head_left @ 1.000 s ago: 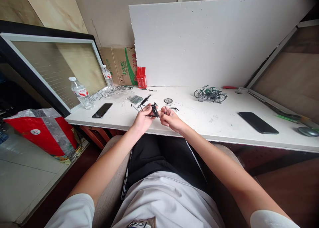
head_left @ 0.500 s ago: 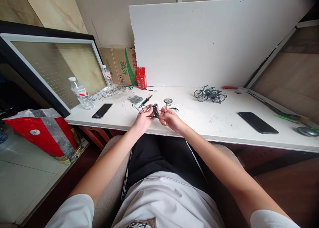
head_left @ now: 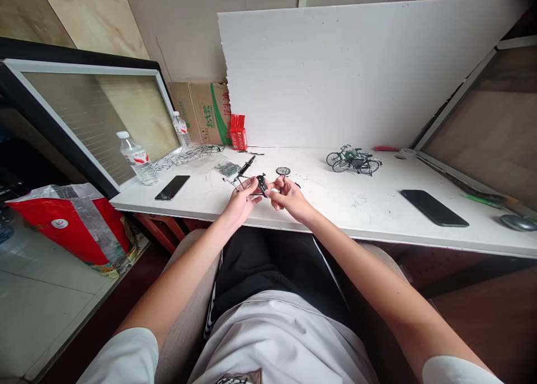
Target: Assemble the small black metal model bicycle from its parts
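My left hand [head_left: 242,200] grips a small black model bicycle frame [head_left: 251,181] just above the near edge of the white table [head_left: 335,205]. Thin rods of the frame stick out to the upper left. My right hand [head_left: 287,196] pinches a thin metal pin against the frame's black part [head_left: 262,184] between the two hands. A loose small wheel [head_left: 283,171] lies on the table just behind my right hand.
Finished green and black model bicycles [head_left: 354,159] stand at the back. A black phone [head_left: 434,207] lies to the right, another phone [head_left: 172,186] to the left. Two water bottles [head_left: 136,157], a wire parts pile [head_left: 184,155], a red box [head_left: 238,132] and a cardboard box [head_left: 205,111] sit left.
Both hands have shifted slightly with the frame; the fingers of the right hand have turned the small pin at the frame. Nothing was let go.
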A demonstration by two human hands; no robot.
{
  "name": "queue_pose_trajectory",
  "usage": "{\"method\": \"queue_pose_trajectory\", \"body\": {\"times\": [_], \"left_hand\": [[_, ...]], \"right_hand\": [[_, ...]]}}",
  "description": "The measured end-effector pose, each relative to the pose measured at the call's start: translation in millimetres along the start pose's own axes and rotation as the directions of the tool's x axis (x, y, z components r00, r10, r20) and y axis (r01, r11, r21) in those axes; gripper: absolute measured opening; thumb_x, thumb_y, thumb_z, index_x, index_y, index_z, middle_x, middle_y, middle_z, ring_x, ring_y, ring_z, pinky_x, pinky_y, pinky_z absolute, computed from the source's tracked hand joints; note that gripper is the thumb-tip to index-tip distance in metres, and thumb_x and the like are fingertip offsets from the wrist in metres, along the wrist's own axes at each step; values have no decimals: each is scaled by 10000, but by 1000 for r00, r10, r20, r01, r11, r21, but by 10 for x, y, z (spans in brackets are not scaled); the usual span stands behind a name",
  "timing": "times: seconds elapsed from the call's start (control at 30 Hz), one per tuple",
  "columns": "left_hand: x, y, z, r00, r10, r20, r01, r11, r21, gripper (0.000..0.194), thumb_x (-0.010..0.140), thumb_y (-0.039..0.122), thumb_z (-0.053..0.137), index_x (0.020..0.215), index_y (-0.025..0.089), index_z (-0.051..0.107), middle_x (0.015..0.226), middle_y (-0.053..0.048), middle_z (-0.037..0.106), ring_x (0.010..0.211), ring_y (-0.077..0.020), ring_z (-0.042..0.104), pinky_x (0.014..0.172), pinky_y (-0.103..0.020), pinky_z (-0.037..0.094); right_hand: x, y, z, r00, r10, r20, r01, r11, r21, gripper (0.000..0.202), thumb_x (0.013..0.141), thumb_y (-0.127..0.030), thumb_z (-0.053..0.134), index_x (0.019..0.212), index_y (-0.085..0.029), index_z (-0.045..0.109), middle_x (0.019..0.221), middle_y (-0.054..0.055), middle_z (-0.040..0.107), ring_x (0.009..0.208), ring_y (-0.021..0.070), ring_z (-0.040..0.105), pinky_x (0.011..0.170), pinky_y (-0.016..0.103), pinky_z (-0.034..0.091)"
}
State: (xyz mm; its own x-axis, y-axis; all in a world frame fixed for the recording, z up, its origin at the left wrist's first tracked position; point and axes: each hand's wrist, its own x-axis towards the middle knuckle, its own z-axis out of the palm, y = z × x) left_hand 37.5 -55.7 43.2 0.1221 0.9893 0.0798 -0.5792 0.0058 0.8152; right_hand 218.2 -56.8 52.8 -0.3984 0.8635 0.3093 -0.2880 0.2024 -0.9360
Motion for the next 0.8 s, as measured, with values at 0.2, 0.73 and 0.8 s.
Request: {"method": "queue_pose_trajectory", "body": {"times": [0.2,0.73,0.8], "left_hand": [[8,-33,-29,999,-48,14,48,999,7,276,787,315,932,959,186,759,1110,-74,760,988,-174,662,859,-303,462],[7,-69,-10,1000,12,-19,-11,999,33,316,701,175,969,953,142,781,998,-85,792,978,-201,717,907,-333,495],[8,-73,-13,999,10,-36,-9,1000,22,333,688,165,976,943,149,763,980,-73,789,970,-196,718,904,-332,494]], "right_hand": [[12,35,-1,997,-57,-45,55,997,-47,611,815,-475,874,911,-271,307,997,-52,678,461,50,538,462,253,364],[37,55,-94,991,91,-102,-85,994,66,504,829,-503,804,909,-265,367,887,-52,654,536,84,563,492,242,346],[28,54,-96,994,57,-91,-54,998,34,535,813,-488,833,911,-267,356,895,-52,653,536,82,554,486,242,338]]}}
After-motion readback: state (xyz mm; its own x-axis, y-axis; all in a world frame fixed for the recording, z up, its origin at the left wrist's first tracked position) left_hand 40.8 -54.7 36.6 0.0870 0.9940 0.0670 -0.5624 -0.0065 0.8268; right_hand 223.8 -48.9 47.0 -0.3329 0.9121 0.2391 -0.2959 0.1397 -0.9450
